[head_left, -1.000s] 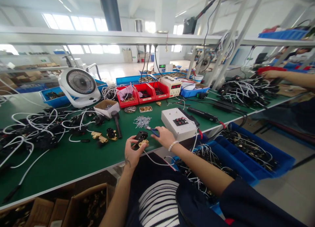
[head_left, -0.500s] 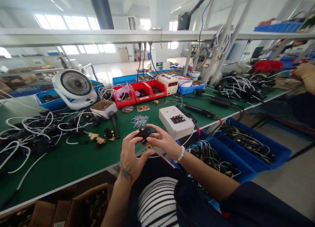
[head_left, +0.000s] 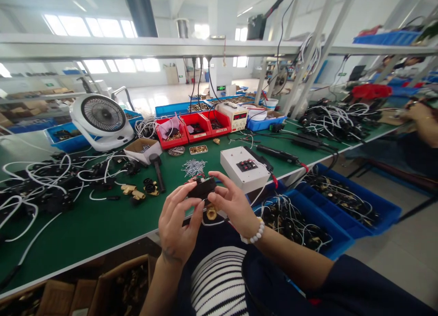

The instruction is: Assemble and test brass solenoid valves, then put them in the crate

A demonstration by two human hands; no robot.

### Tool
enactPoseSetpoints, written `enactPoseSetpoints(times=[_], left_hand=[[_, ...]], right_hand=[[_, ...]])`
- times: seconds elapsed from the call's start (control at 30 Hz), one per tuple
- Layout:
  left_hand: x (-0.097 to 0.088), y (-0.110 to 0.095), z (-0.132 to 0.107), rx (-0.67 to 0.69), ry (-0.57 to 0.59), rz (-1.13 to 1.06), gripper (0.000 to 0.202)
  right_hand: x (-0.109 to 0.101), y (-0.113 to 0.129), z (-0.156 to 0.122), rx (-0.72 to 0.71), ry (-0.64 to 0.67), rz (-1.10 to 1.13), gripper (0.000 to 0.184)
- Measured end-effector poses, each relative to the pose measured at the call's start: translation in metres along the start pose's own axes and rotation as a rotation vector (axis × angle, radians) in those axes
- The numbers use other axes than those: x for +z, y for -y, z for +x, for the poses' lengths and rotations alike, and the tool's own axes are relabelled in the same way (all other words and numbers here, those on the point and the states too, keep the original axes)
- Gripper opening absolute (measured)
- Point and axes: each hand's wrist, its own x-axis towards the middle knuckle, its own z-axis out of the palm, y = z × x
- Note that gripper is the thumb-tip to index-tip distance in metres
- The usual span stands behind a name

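My left hand (head_left: 178, 224) and my right hand (head_left: 231, 204) both grip a small black part (head_left: 202, 188) with a brass fitting (head_left: 211, 213) under it, lifted above the front edge of the green table (head_left: 102, 220). A white wire trails down from the part toward my lap. Fingers of both hands are curled round the part. My right wrist wears a white bead bracelet. Just beyond the hands lie a heap of small metal pins (head_left: 193, 167) and a white box with red buttons (head_left: 244, 168).
A white fan (head_left: 101, 120), red bins (head_left: 194, 125), a cardboard box (head_left: 143, 149), brass fittings (head_left: 132, 191) and tangled white cables (head_left: 44, 179) lie on the table. Blue crates of wired parts (head_left: 328, 206) stand right. Another person's arm (head_left: 422, 119) works far right. Cartons sit under the table.
My right hand left the table near a blue tool and joined the left on the black part. Both hands lifted the part up and toward me.
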Motion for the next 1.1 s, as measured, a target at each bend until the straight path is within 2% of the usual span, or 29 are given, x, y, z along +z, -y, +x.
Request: enactPoseSetpoints(times=[0.23,0.3,0.37,0.43,0.5,0.57,0.63,0.67,0.73,0.77,0.8,0.83,0.93,1.0,1.1], left_hand=[[0.005,0.01,-0.009,-0.079,-0.026,-0.001,0.014],[0.004,0.015,-0.013,-0.153,-0.058,-0.04,0.014],[0.002,0.021,-0.017,-0.316,-0.136,-0.16,0.026],[0.0,0.028,-0.019,-0.538,-0.14,-0.363,0.044],[-0.002,0.032,-0.019,-0.76,-0.009,-0.587,0.053],[-0.004,0.031,-0.016,-0.895,0.083,-0.708,0.055],[-0.005,0.025,-0.014,-0.91,0.045,-0.665,0.06],[-0.006,0.02,-0.012,-0.884,0.019,-0.607,0.062],[-0.007,0.011,-0.011,-0.814,0.034,-0.508,0.062],[-0.008,0.006,-0.011,-0.776,0.061,-0.484,0.061],[-0.009,0.001,-0.011,-0.735,0.085,-0.471,0.06],[-0.01,-0.003,-0.012,-0.699,0.106,-0.461,0.059],[-0.015,-0.013,-0.012,-0.647,0.121,-0.445,0.061],[-0.017,-0.019,-0.011,-0.649,0.12,-0.443,0.062],[-0.018,-0.026,-0.01,-0.634,0.126,-0.425,0.066]], right_hand=[[0.003,-0.012,0.013,0.069,-0.028,0.076,0.062],[0.005,-0.015,0.015,0.096,-0.019,0.097,0.063],[0.009,-0.017,0.016,0.112,-0.011,0.113,0.062],[0.014,-0.017,0.015,0.082,0.023,0.097,0.06],[0.015,-0.013,0.016,0.02,0.118,0.002,0.059],[0.009,-0.002,0.024,-0.062,0.258,-0.218,0.059],[-0.008,0.015,0.044,-0.174,0.312,-0.518,0.054],[-0.021,0.025,0.058,-0.249,0.258,-0.668,0.05],[-0.053,0.044,0.095,-0.386,-0.002,-0.892,0.042],[-0.072,0.051,0.114,-0.396,-0.134,-1.032,0.037],[-0.091,0.056,0.132,-0.354,-0.224,-1.146,0.033],[-0.11,0.059,0.147,-0.302,-0.236,-1.174,0.028],[-0.153,0.054,0.171,-0.148,-0.189,-1.181,0.017],[-0.17,0.046,0.173,-0.071,-0.148,-1.168,0.015],[-0.178,0.037,0.168,-0.015,-0.111,-1.161,0.017]])
